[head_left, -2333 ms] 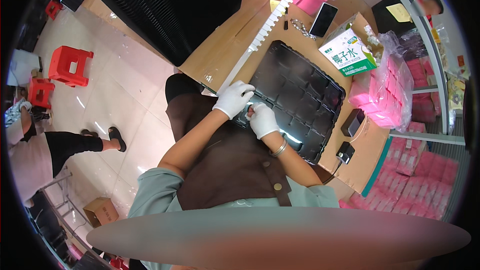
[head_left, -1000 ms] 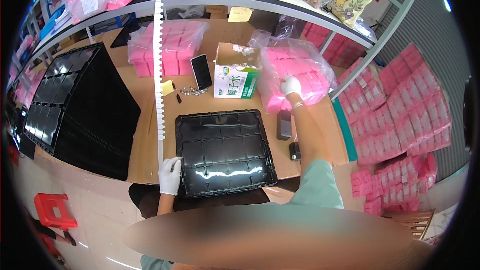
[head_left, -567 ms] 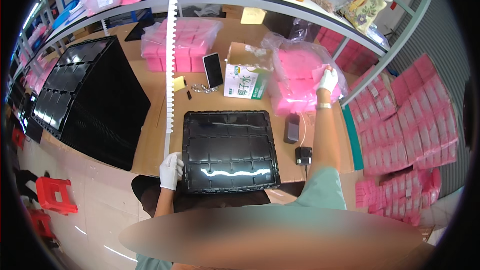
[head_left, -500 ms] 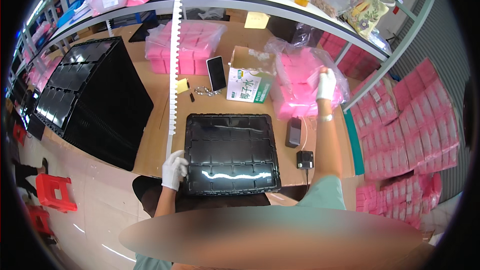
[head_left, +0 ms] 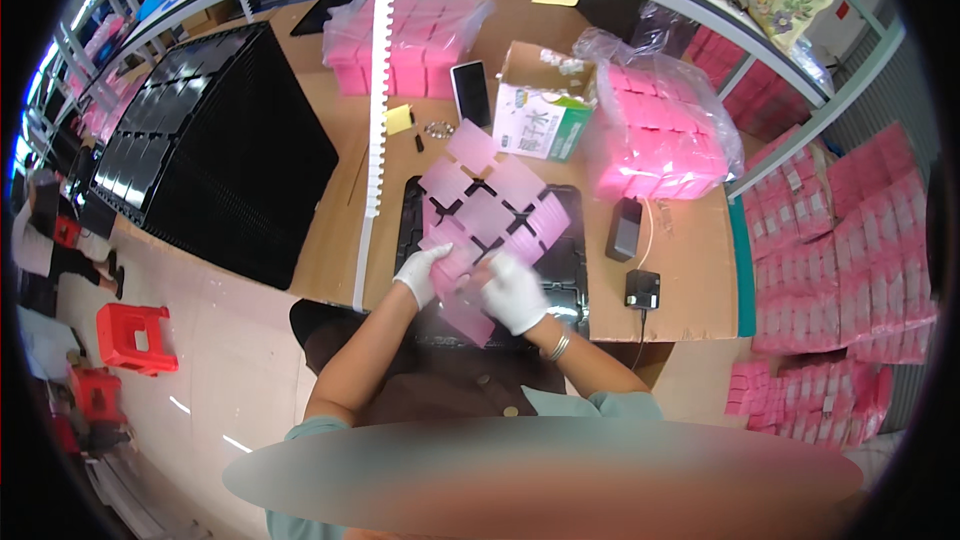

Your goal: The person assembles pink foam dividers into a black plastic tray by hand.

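Note:
A pink sheet [head_left: 487, 214], made up of square panels with cross-shaped gaps between them, is held tilted above a black plastic tray [head_left: 571, 225]. My left hand [head_left: 421, 274], in a white glove, grips its near left edge between thumb and fingers. Against the sheet's near right part, my gloved right hand [head_left: 514, 294] has its fingers curled on the pink material, slightly smeared by motion. Through the gaps the dark tray shows; most of its surface is covered by the sheet and my hands.
A tall stack of black trays [head_left: 245, 155] stands at left. Behind are bagged pink blocks [head_left: 405, 45], a phone [head_left: 470, 93], an open carton [head_left: 540, 120] and another bagged pink pile [head_left: 660, 130]. A charger [head_left: 642, 290] lies right. A white toothed strip [head_left: 380, 90] hangs down from above.
My right hand has come back from the bagged pink pile at right to above the tray. The pink sheet is now in my hands, and my left hand has left the tray's edge. The view has shifted.

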A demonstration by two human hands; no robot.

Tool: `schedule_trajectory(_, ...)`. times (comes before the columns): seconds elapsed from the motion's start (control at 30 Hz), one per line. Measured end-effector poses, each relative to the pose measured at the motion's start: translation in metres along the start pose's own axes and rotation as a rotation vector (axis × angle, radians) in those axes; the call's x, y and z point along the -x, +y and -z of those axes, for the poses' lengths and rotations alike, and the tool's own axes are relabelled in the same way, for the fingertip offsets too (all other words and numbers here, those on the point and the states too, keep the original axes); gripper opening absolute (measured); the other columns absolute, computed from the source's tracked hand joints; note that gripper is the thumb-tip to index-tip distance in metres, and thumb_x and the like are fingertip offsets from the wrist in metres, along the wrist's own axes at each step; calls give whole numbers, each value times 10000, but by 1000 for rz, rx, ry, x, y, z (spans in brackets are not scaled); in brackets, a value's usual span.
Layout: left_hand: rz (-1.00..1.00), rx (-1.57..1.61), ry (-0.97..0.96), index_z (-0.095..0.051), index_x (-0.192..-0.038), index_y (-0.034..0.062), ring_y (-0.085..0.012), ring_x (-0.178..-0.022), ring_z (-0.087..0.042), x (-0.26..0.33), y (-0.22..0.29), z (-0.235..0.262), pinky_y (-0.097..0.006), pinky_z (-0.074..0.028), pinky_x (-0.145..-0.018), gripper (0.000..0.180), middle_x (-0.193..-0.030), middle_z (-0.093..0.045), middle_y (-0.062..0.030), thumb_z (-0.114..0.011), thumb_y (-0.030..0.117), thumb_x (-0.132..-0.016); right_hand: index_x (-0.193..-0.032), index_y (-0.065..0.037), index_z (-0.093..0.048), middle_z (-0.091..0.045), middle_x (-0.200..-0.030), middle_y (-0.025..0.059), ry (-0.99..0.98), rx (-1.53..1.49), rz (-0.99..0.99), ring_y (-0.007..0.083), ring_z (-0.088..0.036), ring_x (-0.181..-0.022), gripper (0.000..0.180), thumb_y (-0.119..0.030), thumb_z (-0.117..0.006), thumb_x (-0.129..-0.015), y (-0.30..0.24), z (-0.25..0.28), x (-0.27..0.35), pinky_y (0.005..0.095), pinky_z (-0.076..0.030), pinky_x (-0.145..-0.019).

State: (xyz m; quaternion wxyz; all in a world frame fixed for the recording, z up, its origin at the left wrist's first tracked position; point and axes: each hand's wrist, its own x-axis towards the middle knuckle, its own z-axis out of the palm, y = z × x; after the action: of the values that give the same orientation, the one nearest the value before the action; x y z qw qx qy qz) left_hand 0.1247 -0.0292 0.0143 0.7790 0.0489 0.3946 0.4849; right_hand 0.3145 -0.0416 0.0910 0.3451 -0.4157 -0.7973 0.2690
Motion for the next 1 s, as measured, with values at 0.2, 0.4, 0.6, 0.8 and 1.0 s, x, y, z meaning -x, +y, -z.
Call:
schedule_trajectory(0.2, -12, -53, 69, -487, -1086, 6, -308, -838, -607, 10, 5, 11, -452, -547, -702, 298, -971, -591, -161, -584, 157, -847, -1153, 33, -506, -580, -1088, 234, 234, 94, -421, 378, -570, -976, 515, -272, -666, -771, 133, 47, -69, 385, -451, -855)
schedule_trajectory(0.4, 10, -66, 86, -513, -1045, 36, -267, -783, -596, 13, 4, 10, -415, -541, -672, 281, -906, -590, -114, -621, 177, -828, -1095, 24, -561, -636, -962, 163, -273, -66, -538, 228, -611, -874, 459, -246, -696, -749, 171, 33, -91, 305, -468, -792)
schedule_trajectory(0.6, 84, -22, -153, -524, -1049, 59, -212, -795, -588, 8, 20, 26, -365, -510, -739, 293, -920, -592, -78, -642, 181, -810, -779, -11, -634, -578, -671, 26, -210, -114, -363, 107, -533, -642, 94, -92, -616, -733, 171, 50, -59, 250, -429, -602)
schedule_trajectory(0.8, -39, -138, -202, -436, -1267, 32, -206, -1043, -564, 12, 44, 0, -369, -453, -889, 524, -1183, -549, -89, -641, 158, -802, -687, -41, -569, -480, -582, -28, 122, -199, -599, 72, -450, -504, 131, -130, -589, -781, 170, 96, 39, 243, -376, -452)
schedule_trajectory(1.0, -86, -140, 19, -312, -1356, 63, -207, -1024, -545, 9, 39, 11, -346, -454, -866, 611, -1185, -525, -95, -545, 362, -876, -785, -25, -611, -542, -605, 11, 26, -396, -974, 92, -506, -447, 114, -123, -566, -823, 106, 79, 81, 217, -400, -358)
